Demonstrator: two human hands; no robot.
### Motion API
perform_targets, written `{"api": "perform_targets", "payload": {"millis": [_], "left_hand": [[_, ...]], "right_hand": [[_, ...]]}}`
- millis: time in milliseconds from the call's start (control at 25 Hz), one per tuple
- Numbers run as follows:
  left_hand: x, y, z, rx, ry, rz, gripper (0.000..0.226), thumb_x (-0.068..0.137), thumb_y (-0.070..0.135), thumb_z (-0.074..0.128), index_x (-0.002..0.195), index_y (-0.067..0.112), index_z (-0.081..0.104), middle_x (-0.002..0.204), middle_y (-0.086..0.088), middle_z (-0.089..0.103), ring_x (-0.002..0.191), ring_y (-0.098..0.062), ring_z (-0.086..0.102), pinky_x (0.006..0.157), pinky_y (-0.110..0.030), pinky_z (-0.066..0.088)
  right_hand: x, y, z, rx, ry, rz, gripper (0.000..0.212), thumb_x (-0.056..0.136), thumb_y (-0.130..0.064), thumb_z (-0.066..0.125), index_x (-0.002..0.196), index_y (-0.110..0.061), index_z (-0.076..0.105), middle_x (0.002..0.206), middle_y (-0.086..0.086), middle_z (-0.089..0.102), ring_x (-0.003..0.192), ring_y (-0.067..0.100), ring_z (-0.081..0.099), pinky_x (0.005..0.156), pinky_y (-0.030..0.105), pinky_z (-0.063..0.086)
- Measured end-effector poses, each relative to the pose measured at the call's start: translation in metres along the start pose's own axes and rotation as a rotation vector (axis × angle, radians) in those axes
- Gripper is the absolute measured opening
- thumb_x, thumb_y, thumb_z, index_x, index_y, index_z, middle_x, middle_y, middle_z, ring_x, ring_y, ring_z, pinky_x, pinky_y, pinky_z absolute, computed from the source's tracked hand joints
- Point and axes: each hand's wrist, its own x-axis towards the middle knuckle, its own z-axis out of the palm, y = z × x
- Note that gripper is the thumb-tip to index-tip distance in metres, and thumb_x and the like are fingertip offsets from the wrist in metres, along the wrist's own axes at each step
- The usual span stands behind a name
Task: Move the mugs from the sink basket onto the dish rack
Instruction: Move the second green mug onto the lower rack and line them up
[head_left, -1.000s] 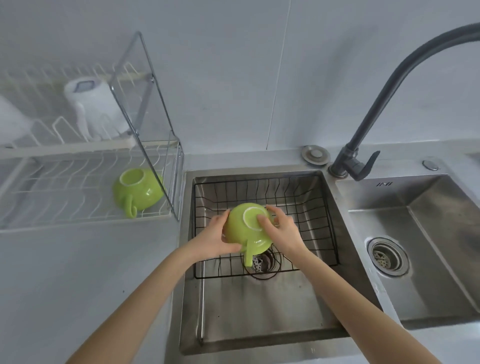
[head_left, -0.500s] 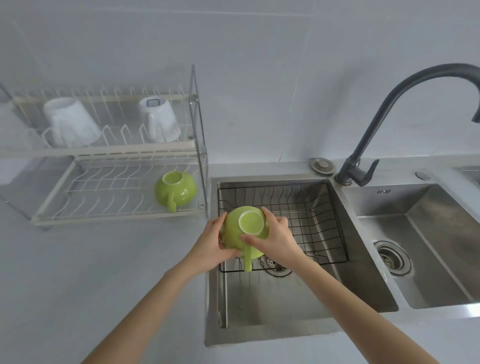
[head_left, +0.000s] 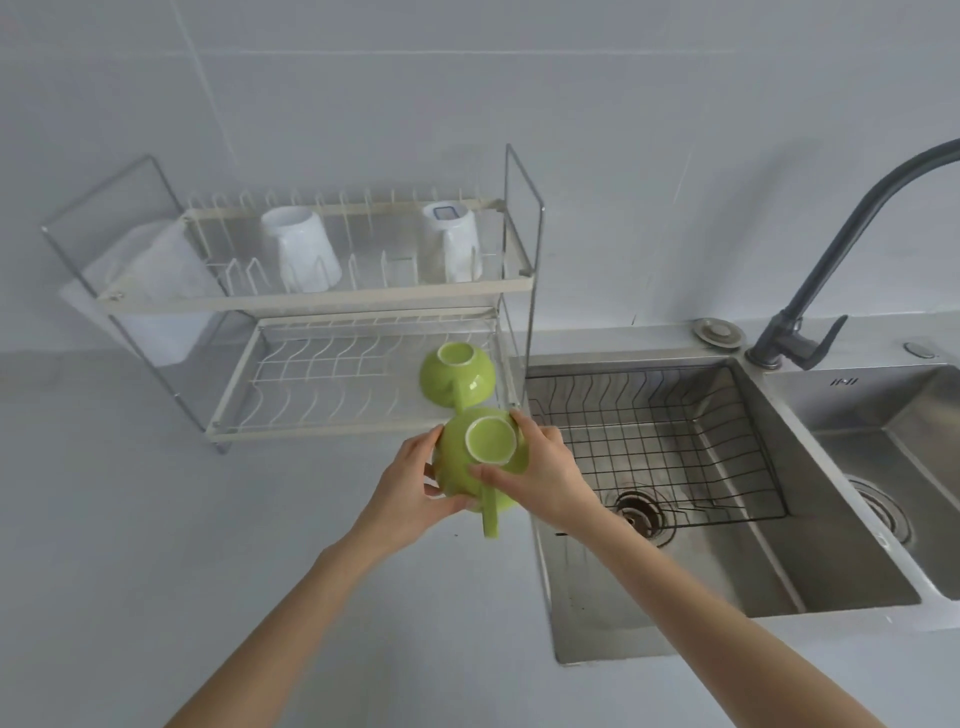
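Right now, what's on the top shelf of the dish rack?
Two white cups stand upside down on the top shelf: one near the middle, one toward the right end. A white cloth hangs at the left end, hiding whatever lies behind it.

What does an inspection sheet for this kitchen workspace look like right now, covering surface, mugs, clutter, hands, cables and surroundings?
Surface: pale countertop, bare where visible.
Job's things: held green mug, upside down, handle toward the camera, in front of the dish rack; second green mug upside down on the lower tier; sink basket holds no mugs.
Clutter: two white cups inverted on the upper tier; white cloth at the rack's left end.
Grips: left hand and right hand both closed on the held green mug.
Cables: nothing seen.
Surroundings: double steel sink, dark faucet, grey wall.
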Motion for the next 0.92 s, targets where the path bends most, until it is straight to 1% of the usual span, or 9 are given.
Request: {"api": "perform_targets", "payload": {"millis": [80, 240, 440, 560, 640, 680, 760, 800, 920], "left_hand": [[-0.004, -0.012, -0.02, 0.0, 0.012, -0.003, 0.087, 0.069, 0.016, 0.077, 0.14, 0.014, 0.028, 0.136, -0.005, 0.038, 0.095, -0.016, 0.053, 0.079, -0.022, 0.049], [-0.002, -0.032, -0.056, 0.027, 0.008, 0.0, 0.086, 0.073, 0.017, 0.074, 0.142, 0.014, 0.022, 0.141, -0.004, 0.035, 0.098, -0.014, 0.05, 0.077, -0.018, 0.046], [0.021, -0.053, -0.095, 0.045, 0.019, -0.003, 0.086, 0.076, 0.019, 0.072, 0.143, 0.013, 0.019, 0.142, -0.005, 0.035, 0.1, -0.015, 0.049, 0.082, -0.023, 0.043], [0.042, -0.064, -0.115, 0.074, 0.015, 0.001, 0.085, 0.075, 0.021, 0.072, 0.142, 0.013, 0.022, 0.139, -0.007, 0.041, 0.103, -0.018, 0.049, 0.088, -0.027, 0.042], [0.058, -0.071, -0.126, 0.106, 0.014, -0.001, 0.084, 0.074, 0.023, 0.073, 0.141, 0.012, 0.025, 0.134, -0.008, 0.045, 0.11, -0.023, 0.05, 0.093, -0.031, 0.042], [0.065, -0.074, -0.13, 0.115, 0.014, -0.006, 0.082, 0.074, 0.023, 0.074, 0.14, 0.01, 0.027, 0.129, -0.008, 0.048, 0.114, -0.025, 0.049, 0.092, -0.031, 0.041], [0.08, -0.08, -0.137, 0.114, 0.003, -0.024, 0.079, 0.073, 0.024, 0.074, 0.138, 0.01, 0.031, 0.117, -0.006, 0.047, 0.113, -0.024, 0.047, 0.089, -0.029, 0.039], [0.087, -0.084, -0.138, 0.111, -0.008, -0.037, 0.079, 0.073, 0.025, 0.074, 0.137, 0.01, 0.031, 0.117, -0.007, 0.047, 0.112, -0.023, 0.046, 0.089, -0.029, 0.038], [0.11, -0.095, -0.142, 0.127, -0.035, -0.076, 0.081, 0.073, 0.027, 0.074, 0.139, 0.014, 0.029, 0.129, -0.013, 0.048, 0.115, -0.025, 0.046, 0.092, -0.032, 0.039]], "right_hand": [[0.004, -0.016, 0.017, -0.004, -0.002, -0.009, 0.086, 0.077, -0.039, 0.07, 0.145, -0.022, 0.019, 0.138, 0.012, 0.034, 0.127, 0.025, 0.04, 0.093, 0.022, 0.032], [0.016, -0.047, 0.044, -0.049, -0.008, -0.028, 0.085, 0.077, -0.042, 0.068, 0.145, -0.022, 0.02, 0.138, 0.012, 0.035, 0.128, 0.026, 0.039, 0.1, 0.029, 0.036], [0.049, -0.08, 0.063, -0.121, -0.004, -0.048, 0.084, 0.078, -0.045, 0.066, 0.144, -0.02, 0.022, 0.139, 0.014, 0.037, 0.128, 0.029, 0.039, 0.102, 0.034, 0.036], [0.072, -0.097, 0.07, -0.142, -0.004, -0.048, 0.083, 0.078, -0.046, 0.066, 0.144, -0.02, 0.024, 0.138, 0.016, 0.039, 0.126, 0.03, 0.042, 0.1, 0.035, 0.038], [0.09, -0.105, 0.075, -0.157, -0.011, -0.038, 0.081, 0.078, -0.047, 0.066, 0.143, -0.02, 0.025, 0.137, 0.015, 0.041, 0.125, 0.03, 0.044, 0.099, 0.035, 0.039], [0.099, -0.108, 0.077, -0.171, -0.017, -0.034, 0.08, 0.078, -0.047, 0.065, 0.143, -0.02, 0.026, 0.137, 0.015, 0.042, 0.124, 0.03, 0.045, 0.097, 0.034, 0.039], [0.116, -0.113, 0.081, -0.196, -0.035, -0.019, 0.08, 0.078, -0.048, 0.064, 0.142, -0.02, 0.027, 0.136, 0.016, 0.043, 0.122, 0.03, 0.047, 0.093, 0.033, 0.041], [0.124, -0.115, 0.082, -0.206, -0.045, -0.012, 0.08, 0.078, -0.048, 0.064, 0.142, -0.019, 0.027, 0.136, 0.016, 0.043, 0.122, 0.03, 0.047, 0.093, 0.034, 0.041], [0.146, -0.116, 0.087, -0.226, -0.061, 0.001, 0.08, 0.079, -0.048, 0.063, 0.143, -0.018, 0.026, 0.137, 0.017, 0.042, 0.125, 0.032, 0.045, 0.098, 0.036, 0.04]]}}
